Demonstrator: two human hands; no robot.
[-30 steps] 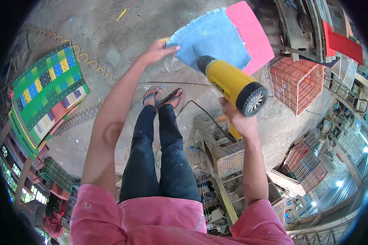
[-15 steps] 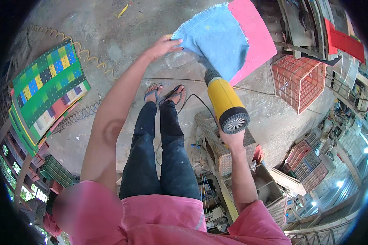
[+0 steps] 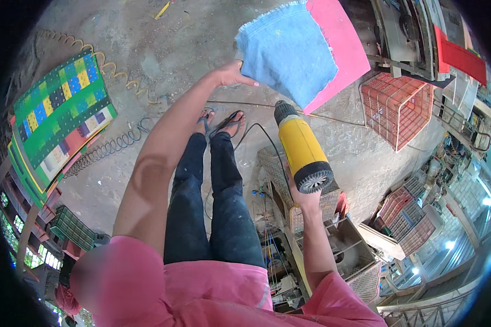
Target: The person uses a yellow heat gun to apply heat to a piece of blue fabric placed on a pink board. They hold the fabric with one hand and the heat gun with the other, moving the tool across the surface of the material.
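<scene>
On the left of the concrete floor lies a stack of patterned sheets [image 3: 65,106], green with blue and yellow squares, with a yellow coiled hose [image 3: 101,54] curling along its upper side and a dark coiled hose [image 3: 101,152] beneath. A green crate [image 3: 75,229] sits at lower left, and a slim yellow object [image 3: 162,11] lies on the floor near the top. An orange-red plastic crate [image 3: 381,103] lies with its open side facing right, just below the panel's right corner in the view; a red strip [image 3: 463,54] juts out at upper right. A thin cable [image 3: 338,119] crosses the floor behind the work, and a black cord [image 3: 255,125] loops from beside the feet towards the tool. The left hand [image 3: 232,74] grasps the lower left edge of the denim piece [image 3: 289,52], thumb showing, other fingers partly hidden. This cloth is pale blue, with frayed edges, and overlies a smooth pink sheet [image 3: 346,54] that shows along the right. The right hand [image 3: 303,196] is wrapped around the handle of the yellow heat gun [image 3: 301,144], whose black ribbed nozzle points upward near the cloth's lower corner, apart from it in the view; its rear cap is black and vented.
</scene>
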